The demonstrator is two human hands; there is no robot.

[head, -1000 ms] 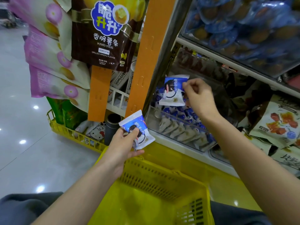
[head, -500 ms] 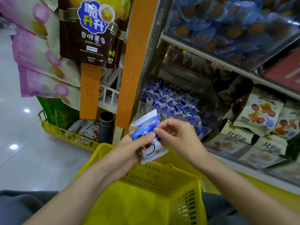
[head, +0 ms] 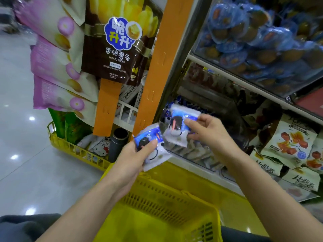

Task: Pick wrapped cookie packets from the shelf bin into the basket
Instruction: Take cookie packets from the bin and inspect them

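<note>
Two wrapped cookie packets are out of the shelf bin, one in each hand, and both are held above the basket. The left hand [head: 132, 158] grips the lower packet [head: 150, 137] with its thumb pressed across the printed front. Its other fingers are curled behind the wrapper, out of sight, and I cannot tell whether another packet is stacked under that thumb.

The right hand [head: 209, 135] pinches the upper packet [head: 174, 123] by its right edge, fingertips on the blue top part and thumb lower down. This packet is blurred. Its lower left corner comes up against the packet in the left fingers; I cannot tell if they touch.

Just behind the right fingers stands the clear shelf bin [head: 194, 154], with more blue-and-white packets heaped inside. Below both sets of fingers sits the yellow basket [head: 157, 188], its slotted wall under the wrists. Up and left of the left fingers an orange strip [head: 157, 67] rises, beside a hanging brown potato sticks bag [head: 118, 49].
</note>
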